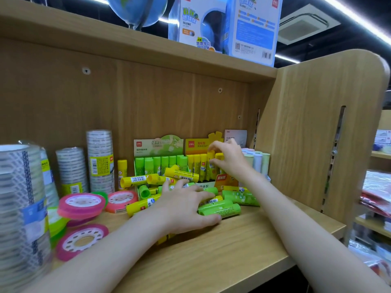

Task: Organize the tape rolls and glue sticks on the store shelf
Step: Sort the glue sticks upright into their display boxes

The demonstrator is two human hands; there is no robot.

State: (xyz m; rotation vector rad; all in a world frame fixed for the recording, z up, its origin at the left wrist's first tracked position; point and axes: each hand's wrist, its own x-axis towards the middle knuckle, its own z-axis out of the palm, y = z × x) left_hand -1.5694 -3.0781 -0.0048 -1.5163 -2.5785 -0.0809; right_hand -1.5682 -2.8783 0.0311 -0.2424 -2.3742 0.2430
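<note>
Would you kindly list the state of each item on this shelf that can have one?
Yellow glue box: upright, partly filled.
Green glue box: upright, a row of sticks standing inside.
Yellow glue stick: upright, pinched by right hand.
Loose glue sticks: lying on their sides, left hand resting over them.
Pink tape rolls: lying flat.
Clear tape stacks: upright.

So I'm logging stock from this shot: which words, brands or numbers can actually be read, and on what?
"GLOBE": globe box on the top shelf.
"deli" logo: green glue stick display box.
"deli" logo and "高粘型": yellow glue stick display box.
"GLUE STICK", faint: white card behind.
Tape stack labels, barcodes and loose stick print: too blurred to read.
</note>
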